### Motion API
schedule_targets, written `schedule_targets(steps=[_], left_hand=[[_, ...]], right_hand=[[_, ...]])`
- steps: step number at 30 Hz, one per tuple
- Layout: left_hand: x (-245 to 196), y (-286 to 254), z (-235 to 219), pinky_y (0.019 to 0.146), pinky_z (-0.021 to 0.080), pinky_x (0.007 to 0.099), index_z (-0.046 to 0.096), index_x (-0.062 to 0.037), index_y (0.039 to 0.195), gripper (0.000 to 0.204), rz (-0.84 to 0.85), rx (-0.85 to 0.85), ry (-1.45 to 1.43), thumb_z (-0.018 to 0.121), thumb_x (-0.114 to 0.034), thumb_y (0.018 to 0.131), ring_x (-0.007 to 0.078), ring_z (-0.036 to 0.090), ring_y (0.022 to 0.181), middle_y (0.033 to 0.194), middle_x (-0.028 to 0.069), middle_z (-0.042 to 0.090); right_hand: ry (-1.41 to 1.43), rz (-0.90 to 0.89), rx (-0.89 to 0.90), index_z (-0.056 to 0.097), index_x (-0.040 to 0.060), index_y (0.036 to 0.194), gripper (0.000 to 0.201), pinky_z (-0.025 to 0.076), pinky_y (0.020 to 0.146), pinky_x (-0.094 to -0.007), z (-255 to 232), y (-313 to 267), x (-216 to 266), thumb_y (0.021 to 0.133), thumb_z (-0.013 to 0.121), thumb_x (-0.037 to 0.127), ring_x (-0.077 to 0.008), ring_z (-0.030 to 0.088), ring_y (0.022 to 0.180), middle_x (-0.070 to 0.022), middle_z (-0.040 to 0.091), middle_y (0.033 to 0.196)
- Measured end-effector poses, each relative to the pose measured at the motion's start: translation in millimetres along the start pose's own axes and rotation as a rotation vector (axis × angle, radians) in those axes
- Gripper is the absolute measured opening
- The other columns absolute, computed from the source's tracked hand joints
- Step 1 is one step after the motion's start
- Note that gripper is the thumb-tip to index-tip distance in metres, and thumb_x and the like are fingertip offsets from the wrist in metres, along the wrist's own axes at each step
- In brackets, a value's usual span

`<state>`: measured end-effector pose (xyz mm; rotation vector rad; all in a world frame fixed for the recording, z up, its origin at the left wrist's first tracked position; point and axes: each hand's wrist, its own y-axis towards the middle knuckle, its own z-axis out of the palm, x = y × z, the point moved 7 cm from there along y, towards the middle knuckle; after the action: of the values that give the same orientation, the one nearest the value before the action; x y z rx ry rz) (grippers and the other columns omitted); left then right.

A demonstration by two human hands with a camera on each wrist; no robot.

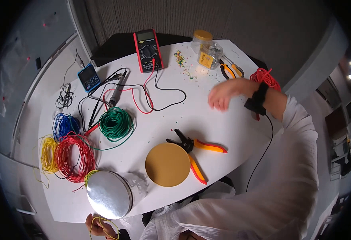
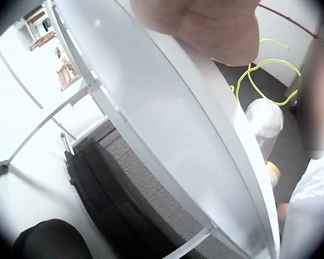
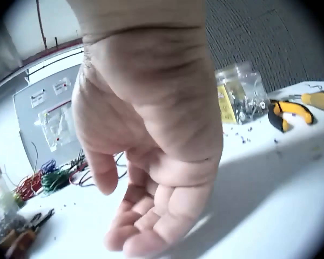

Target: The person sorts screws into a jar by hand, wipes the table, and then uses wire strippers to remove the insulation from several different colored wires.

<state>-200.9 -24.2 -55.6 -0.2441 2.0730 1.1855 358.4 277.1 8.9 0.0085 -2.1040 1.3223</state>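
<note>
At the bottom left of the head view, beside the table's front edge, my left hand (image 1: 102,228) has curled fingers pinching a thin yellow wire (image 1: 93,218) that loops over it. The left wrist view shows the palm (image 2: 205,29) close up and the looped wire (image 2: 252,68), with the fingertips out of sight. Over the right part of the table, my right hand (image 1: 227,95) is slightly blurred. Its fingers hang loosely bent with nothing between them; the right wrist view shows the empty palm (image 3: 151,118).
Wire strippers (image 1: 186,143) lie by a gold lid (image 1: 167,165) and a silver-lidded jar (image 1: 108,195). Coiled wires (image 1: 75,158), a soldering iron (image 1: 117,91) and a multimeter (image 1: 148,51) are farther left and back. Jars (image 1: 210,56) and pliers (image 1: 228,71) stand and lie at back right.
</note>
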Motion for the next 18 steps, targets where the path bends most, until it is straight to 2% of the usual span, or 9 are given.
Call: schedule_targets(steps=[1,3,4,6,8,9,11,16,18], left_hand=[[1.5,-1.2,1.1,0.049,0.03,0.0204,0.053,0.0044,0.096,0.028,-0.004,0.002,0.0,0.057,-0.021,0.085,0.0072,0.042,0.057,0.068,0.0017,0.049],[1.7,-5.1,1.1,0.05,0.032,0.0208,0.053,0.0047,0.096,0.029,0.012,0.002,0.003,0.056,-0.022,0.085,0.008,0.043,0.057,0.069,0.0026,0.05],[1.0,-7.0,0.8,0.051,0.032,0.021,0.053,0.0048,0.096,0.03,0.021,-0.002,0.005,0.055,-0.023,0.086,0.0084,0.044,0.058,0.069,0.003,0.051],[-1.6,-7.7,-0.7,0.052,0.033,0.0214,0.053,0.0051,0.096,0.031,0.047,-0.012,0.011,0.054,-0.024,0.086,0.0092,0.045,0.058,0.07,0.004,0.052],[-5.5,-8.0,-0.6,0.052,0.035,0.0218,0.053,0.0054,0.096,0.033,0.075,-0.027,0.013,0.053,-0.026,0.087,0.01,0.046,0.058,0.071,0.0049,0.053],[-8.1,-7.6,-0.8,0.053,0.035,0.022,0.053,0.0055,0.096,0.033,0.089,-0.036,0.015,0.053,-0.027,0.087,0.0104,0.047,0.058,0.071,0.0054,0.053],[-16.0,-0.2,4.6,0.051,0.033,0.0223,0.053,0.005,0.093,0.033,0.097,-0.046,0.005,0.054,-0.028,0.087,0.01,0.045,0.056,0.068,0.0049,0.052],[-24.7,3.2,12.0,0.043,0.022,0.0234,0.053,0.0027,0.078,0.038,0.083,-0.02,-0.079,0.057,-0.034,0.085,0.0076,0.034,0.044,0.054,0.0026,0.045],[-26.1,4.6,14.1,0.04,0.018,0.0238,0.053,0.0018,0.072,0.041,0.08,-0.014,-0.117,0.059,-0.037,0.084,0.0067,0.029,0.039,0.048,0.0017,0.043]], right_hand=[[0.0,0.004,0.002,0.058,0.0033,0.084,0.021,0.051,0.057,-0.029,-3.6,8.4,-1.0,0.084,0.052,0.023,-0.0184,0.061,0.061,-0.0086,0.059,0.069],[0.263,-0.126,0.014,0.056,0.0026,0.085,0.021,0.05,0.06,-0.0289,-17.2,32.5,6.4,0.084,0.051,0.023,-0.0191,0.061,0.063,-0.0093,0.059,0.069],[0.275,-0.146,-0.152,0.055,0.0024,0.084,0.022,0.05,0.061,-0.0286,-36.7,43.6,14.7,0.086,0.05,0.024,-0.0188,0.06,0.063,-0.0095,0.059,0.067],[0.222,-0.254,-0.262,0.053,0.003,0.084,0.023,0.05,0.063,-0.0286,-75.0,72.2,32.7,0.086,0.052,0.026,-0.0175,0.059,0.063,-0.0078,0.059,0.069],[0.449,-0.455,-0.398,0.057,0.0026,0.085,0.022,0.051,0.062,-0.0298,-109.7,91.2,50.9,0.081,0.057,0.024,-0.0188,0.061,0.065,-0.0095,0.059,0.072],[0.446,-0.463,-0.396,0.057,0.0026,0.085,0.022,0.051,0.062,-0.0298,-116.3,93.1,53.6,0.081,0.057,0.024,-0.0188,0.061,0.065,-0.0095,0.059,0.072],[0.452,-0.443,-0.632,0.055,0.0026,0.09,0.025,0.05,0.07,-0.0294,-133.0,76.9,62.0,0.084,0.058,0.027,-0.0169,0.059,0.077,-0.0091,0.059,0.084],[0.625,-0.386,-0.605,0.056,0.0011,0.094,0.026,0.051,0.073,-0.0317,-116.1,50.5,41.2,0.086,0.055,0.026,-0.0197,0.06,0.081,-0.0112,0.059,0.086],[0.642,-0.26,-0.146,0.057,-0.0009,0.089,0.023,0.052,0.072,-0.0324,-65.3,56.8,41.1,0.084,0.056,0.022,-0.0232,0.062,0.078,-0.0132,0.06,0.084]])
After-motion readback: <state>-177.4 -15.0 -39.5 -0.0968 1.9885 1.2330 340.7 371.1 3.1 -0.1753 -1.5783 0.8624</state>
